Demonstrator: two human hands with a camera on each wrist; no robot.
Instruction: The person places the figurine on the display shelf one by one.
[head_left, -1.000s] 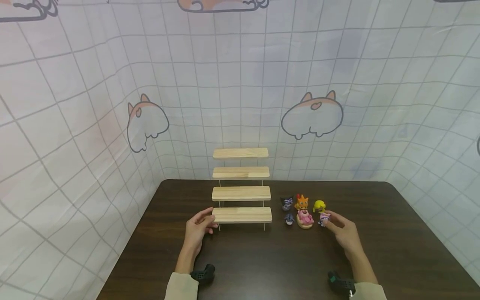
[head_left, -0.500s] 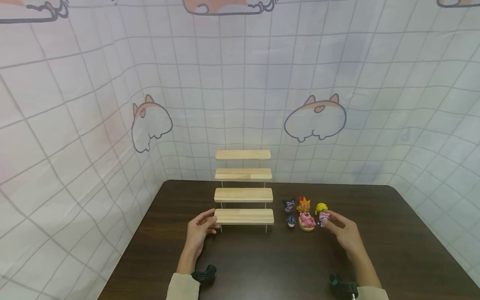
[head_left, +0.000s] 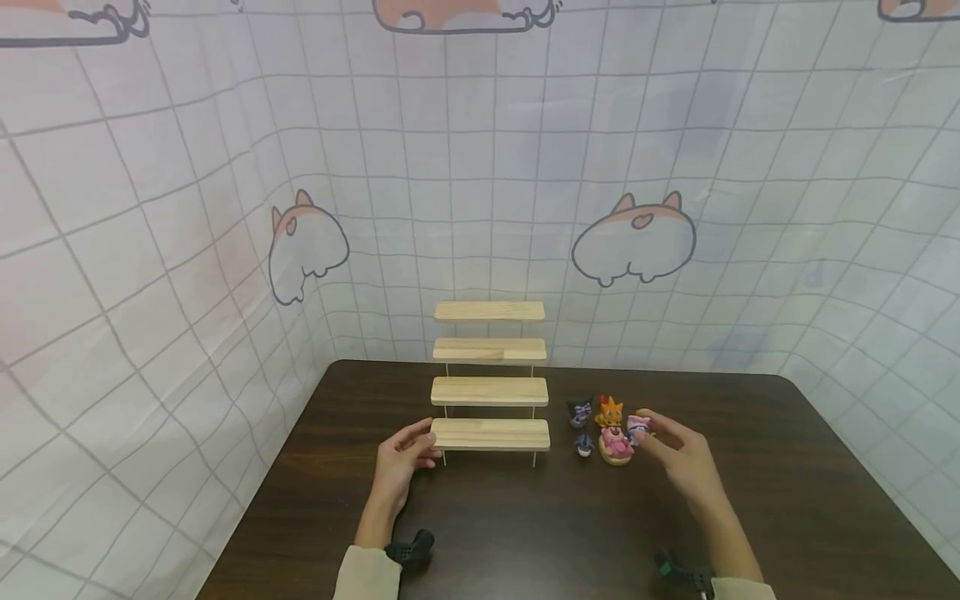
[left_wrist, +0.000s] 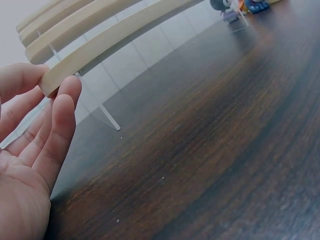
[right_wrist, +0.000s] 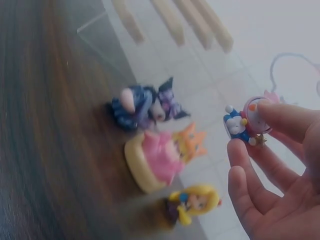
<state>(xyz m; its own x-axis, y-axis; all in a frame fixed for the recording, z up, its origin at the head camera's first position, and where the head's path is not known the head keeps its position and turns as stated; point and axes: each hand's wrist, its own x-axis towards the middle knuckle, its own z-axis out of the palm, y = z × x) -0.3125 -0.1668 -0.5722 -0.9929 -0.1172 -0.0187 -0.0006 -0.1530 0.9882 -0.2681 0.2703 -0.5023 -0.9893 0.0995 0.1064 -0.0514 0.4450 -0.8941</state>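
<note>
A four-tier wooden display stand (head_left: 491, 433) with thin legs stands on the dark table. My left hand (head_left: 400, 462) pinches the left end of its lowest board (left_wrist: 75, 60), thumb above and fingers beneath. My right hand (head_left: 686, 467) pinches a small pink, white and blue figurine (right_wrist: 237, 122) between thumb and fingers, held above the table. Just left of that hand stand a pink figurine in a cream base (right_wrist: 157, 157), an orange spiky-headed figurine (head_left: 611, 414) and a black-and-purple figurine (head_left: 579, 414). A yellow-haired figurine (right_wrist: 202, 202) is mostly hidden in the head view.
A small dark blue figurine (head_left: 583, 446) stands nearest the stand's right side. Behind the dark wooden table (head_left: 525, 517) hangs a white grid-patterned curtain (head_left: 480, 208) with corgi drawings. It also closes off both sides.
My right hand has raised the figurine from the table and brought it slightly left, over the yellow-haired one. The left hand keeps its grip on the stand. The head view has shifted slightly.
</note>
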